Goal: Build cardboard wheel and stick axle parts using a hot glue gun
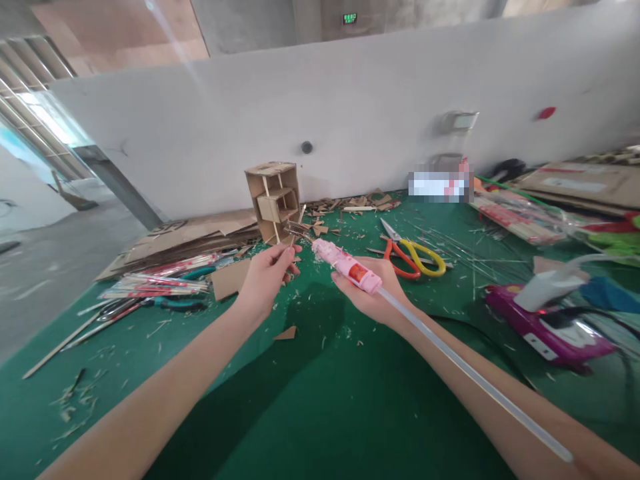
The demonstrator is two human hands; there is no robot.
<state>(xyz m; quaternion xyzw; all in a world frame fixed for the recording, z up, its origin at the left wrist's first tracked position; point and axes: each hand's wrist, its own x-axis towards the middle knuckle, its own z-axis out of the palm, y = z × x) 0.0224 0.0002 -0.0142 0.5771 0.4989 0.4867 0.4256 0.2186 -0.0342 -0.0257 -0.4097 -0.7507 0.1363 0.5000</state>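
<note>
Head view, watched from my remote seat. Left hand point(270, 279): thumb and index finger pinched together on a small thin piece point(293, 241), its exact shape too fine for me to tell; fingertips close in front of the cardboard shelf point(271, 195), contact with it unclear

Right hand point(376, 293): closed around a pink glue gun point(349, 265), nozzle turned toward the left fingertips, a long translucent glue stick point(475, 375) running out of its rear, above the right forearm

The shelf stands upright on the green table point(320, 400), near the pale wall point(200, 133), with pale sticks along its open front. Cardboard scraps point(345, 207) lie to its right by the foot of the wall

Right of the glue gun I have scissors with one orange and one yellow handle point(407, 253), blades pointing toward the wall. Farther right, a purple power strip point(550, 333) with a white plug point(547, 288) in it and a red light showing

On the left side: flat cardboard sheets point(187, 243), packs of sticks point(160, 283), teal-handled pliers point(175, 305), and loose shavings point(75, 400) nearer me
</note>
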